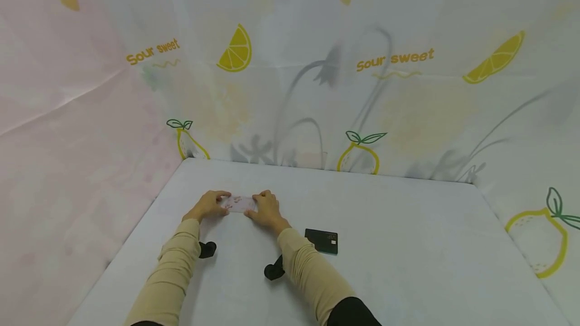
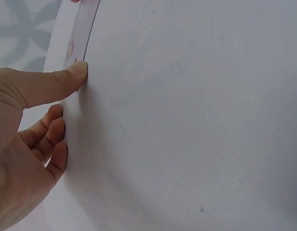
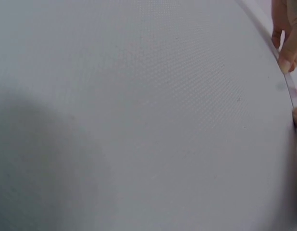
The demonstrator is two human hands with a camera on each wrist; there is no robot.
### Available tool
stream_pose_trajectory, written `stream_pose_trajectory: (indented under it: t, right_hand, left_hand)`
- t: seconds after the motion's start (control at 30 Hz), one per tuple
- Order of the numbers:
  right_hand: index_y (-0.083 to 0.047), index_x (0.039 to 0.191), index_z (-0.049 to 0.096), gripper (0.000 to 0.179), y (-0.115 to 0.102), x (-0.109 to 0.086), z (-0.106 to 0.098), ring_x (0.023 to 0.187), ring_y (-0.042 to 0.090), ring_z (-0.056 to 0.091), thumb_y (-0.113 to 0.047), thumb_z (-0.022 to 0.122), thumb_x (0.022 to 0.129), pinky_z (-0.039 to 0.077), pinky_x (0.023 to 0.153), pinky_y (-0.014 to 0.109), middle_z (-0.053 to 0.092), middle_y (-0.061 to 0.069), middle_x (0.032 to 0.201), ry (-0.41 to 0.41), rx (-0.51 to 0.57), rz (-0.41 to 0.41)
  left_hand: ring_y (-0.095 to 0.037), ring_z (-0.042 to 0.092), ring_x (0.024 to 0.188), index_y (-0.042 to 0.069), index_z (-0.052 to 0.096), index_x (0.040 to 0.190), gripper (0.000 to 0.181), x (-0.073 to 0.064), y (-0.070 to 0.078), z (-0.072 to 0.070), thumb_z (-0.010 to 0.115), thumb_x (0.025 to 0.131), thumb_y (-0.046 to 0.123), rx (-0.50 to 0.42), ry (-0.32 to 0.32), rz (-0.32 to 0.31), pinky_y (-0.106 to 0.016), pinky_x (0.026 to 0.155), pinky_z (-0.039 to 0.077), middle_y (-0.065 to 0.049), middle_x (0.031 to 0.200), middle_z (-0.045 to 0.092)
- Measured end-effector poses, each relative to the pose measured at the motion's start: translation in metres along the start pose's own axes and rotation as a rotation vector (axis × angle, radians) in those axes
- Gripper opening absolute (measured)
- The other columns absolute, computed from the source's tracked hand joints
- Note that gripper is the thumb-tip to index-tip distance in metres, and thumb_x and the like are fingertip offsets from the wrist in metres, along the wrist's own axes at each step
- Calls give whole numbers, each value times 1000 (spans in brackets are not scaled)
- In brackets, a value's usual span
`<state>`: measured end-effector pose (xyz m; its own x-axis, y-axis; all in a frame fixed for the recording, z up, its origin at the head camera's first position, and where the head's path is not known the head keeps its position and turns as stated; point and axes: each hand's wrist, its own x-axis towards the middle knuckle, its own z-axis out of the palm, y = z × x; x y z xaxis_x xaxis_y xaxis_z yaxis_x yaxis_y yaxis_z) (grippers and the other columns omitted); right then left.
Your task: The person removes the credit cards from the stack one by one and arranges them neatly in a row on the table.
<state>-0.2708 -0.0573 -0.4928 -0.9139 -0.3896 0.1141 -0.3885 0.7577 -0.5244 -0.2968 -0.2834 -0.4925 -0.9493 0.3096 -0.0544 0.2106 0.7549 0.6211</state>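
Note:
A flat, pale pink rectangle with a floral print, like a card or small packet (image 1: 238, 204), lies on the white table between both hands. Its left end is pinched by my left hand (image 1: 210, 205), with the thumb at the near edge and the index finger at the far side. On its right end, my right hand (image 1: 266, 210) has a similar pinch. In the left wrist view, the left thumb presses the edge of the pink rectangle (image 2: 79, 43) while the other fingers curl beside it. The right wrist view catches only fingertips and a thin edge at its right border.
A black card (image 1: 322, 241) marked VIP lies on the table (image 1: 408, 250), right beside the right forearm and partly covered by its sleeve. Black wrist camera mounts (image 1: 274, 269) sit at both wrists. A lemon-printed backdrop (image 1: 290, 89) rises behind the table.

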Motion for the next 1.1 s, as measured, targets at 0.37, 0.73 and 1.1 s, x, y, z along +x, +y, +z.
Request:
stream_pose_trajectory:
  t: [0.37, 0.73, 1.1]
  right_hand:
    - [7, 124, 56, 49, 13, -7, -9, 97, 29, 58, -14, 71, 82, 48, 85, 33, 58, 19, 110, 54, 335, -74]
    - [6, 124, 56, 49, 16, -25, -44, 97, 30, 60, -17, 72, 83, 49, 84, 35, 64, 17, 107, 10, 396, -126]
    - [8, 120, 57, 46, 22, -50, -71, 98, 38, 59, -16, 71, 83, 48, 86, 46, 63, 20, 105, 64, 406, -177]
  left_hand:
    - [-35, 52, 90, 1, 58, 121, 59, -10, -3, 13, 80, 71, 24, 20, 133, 69, -45, 79, 43, -22, 96, 57]
    - [-42, 54, 94, -13, 58, 110, 49, -36, 72, 17, 80, 71, 7, -43, 339, 129, -52, 81, 44, -27, 104, 58]
    - [-39, 55, 93, -9, 59, 111, 47, -41, 99, 29, 79, 72, 5, -150, 346, 194, -55, 81, 44, -25, 101, 59]
